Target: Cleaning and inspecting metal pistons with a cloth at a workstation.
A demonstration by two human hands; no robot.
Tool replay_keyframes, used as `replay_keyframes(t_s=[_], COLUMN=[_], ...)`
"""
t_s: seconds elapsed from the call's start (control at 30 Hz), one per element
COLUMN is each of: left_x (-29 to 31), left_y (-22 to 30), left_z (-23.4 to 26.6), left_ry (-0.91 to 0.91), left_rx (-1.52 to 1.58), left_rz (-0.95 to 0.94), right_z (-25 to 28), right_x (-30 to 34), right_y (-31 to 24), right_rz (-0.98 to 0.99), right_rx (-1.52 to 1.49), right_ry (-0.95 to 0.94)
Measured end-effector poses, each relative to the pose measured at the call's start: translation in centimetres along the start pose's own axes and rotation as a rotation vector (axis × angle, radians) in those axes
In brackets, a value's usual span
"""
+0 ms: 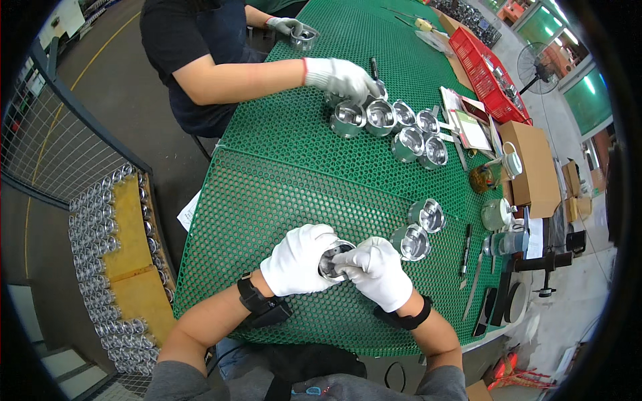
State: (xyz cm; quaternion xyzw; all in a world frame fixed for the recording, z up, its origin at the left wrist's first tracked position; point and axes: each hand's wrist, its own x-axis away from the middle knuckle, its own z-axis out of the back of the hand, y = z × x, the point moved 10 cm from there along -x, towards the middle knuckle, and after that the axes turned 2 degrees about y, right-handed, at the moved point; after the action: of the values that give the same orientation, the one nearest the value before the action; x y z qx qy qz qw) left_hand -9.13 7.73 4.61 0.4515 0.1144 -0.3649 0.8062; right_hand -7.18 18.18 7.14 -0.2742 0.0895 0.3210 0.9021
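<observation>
Over green matting, left hand (pixel 297 262) and right hand (pixel 379 271) fingers grasp one piston (pixel 332 259); two pistons (pixel 420 229) beside.

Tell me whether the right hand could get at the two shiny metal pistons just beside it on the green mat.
Probably yes: the two shiny metal pistons lie close, with bare green mat between, but the right hand now grips another piston.

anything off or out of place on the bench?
Nothing stands out. Both gloved hands, left hand and right hand, hold one metal piston over the green mat; the other pistons stand upright in groups, nothing spilled.
</observation>
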Motion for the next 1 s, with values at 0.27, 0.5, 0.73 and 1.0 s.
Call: replay_keyframes(t_s=[0.27,0.5,0.73,1.0], left_x=[0.1,0.2,-1.2,-1.1], left_y=[0.1,0.3,1.3,0.3], left_z=[-0.3,-0.2,0.6,-0.6], left_ry=[-0.031,0.019,0.032,-0.101], left_rx=[-0.002,-0.091,0.009,0.037], left_rz=[0.017,0.021,0.005,0.047], right_z=[0.1,0.1,0.1,-0.8], right_x=[0.3,-1.0,-3.0,-3.6], right_y=[-1.7,-0.8,1.1,0.6], right_rz=[0.067,0.044,0.106,0.126], right_rx=[0.214,0.115,0.001,0.045], right_ry=[0.059,-0.069,-0.324,-0.433])
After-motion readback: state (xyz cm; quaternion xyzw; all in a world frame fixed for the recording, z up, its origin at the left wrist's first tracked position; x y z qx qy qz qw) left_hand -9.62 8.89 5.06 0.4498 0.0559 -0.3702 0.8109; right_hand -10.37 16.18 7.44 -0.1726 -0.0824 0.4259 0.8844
